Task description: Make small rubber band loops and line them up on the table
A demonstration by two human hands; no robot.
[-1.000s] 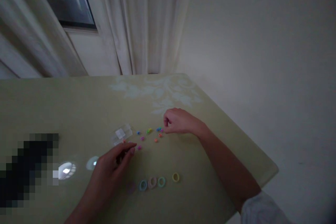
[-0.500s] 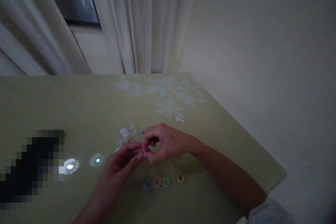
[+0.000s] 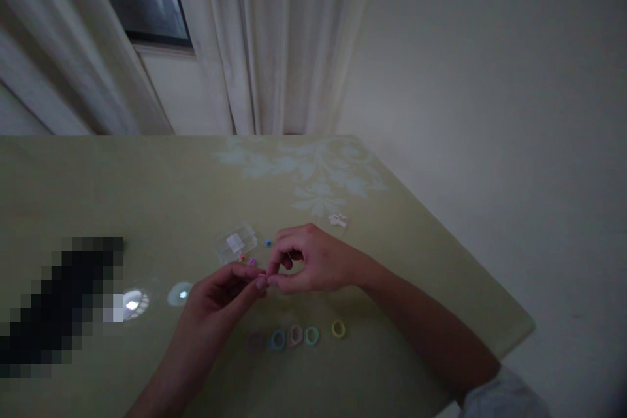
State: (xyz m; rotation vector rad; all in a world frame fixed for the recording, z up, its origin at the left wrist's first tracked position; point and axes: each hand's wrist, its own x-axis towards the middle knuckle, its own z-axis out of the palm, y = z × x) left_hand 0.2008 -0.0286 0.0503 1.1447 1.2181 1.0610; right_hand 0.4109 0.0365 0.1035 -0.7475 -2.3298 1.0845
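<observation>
My left hand (image 3: 223, 297) comes in from the lower left, its thumb and forefinger pinched on a small pinkish loop (image 3: 262, 276), mostly covered by the fingertips. From the right, my right hand (image 3: 308, 261) meets it with thumb and forefinger closed on the loop's other side; its exact kind is too small to tell. Below the hands lie coloured rings in a row: a purple ring (image 3: 255, 341), a blue ring (image 3: 278, 340), a pink ring (image 3: 295, 335), a green ring (image 3: 312, 336) and, a bit apart, a yellow ring (image 3: 338, 329).
Behind my left hand sits a clear plastic box (image 3: 236, 243) with a white label. Small blue (image 3: 268, 243), orange (image 3: 241, 257) and purple pieces (image 3: 252, 262) lie beside it. A white cut-out piece (image 3: 337, 220) rests farther back. A blurred dark shape (image 3: 63, 307) covers the table's left.
My two hands stay together at the loop. The right fingertips have tilted and pressed closer to the left thumb. The view has shifted slightly; the rings and box lie as before.
</observation>
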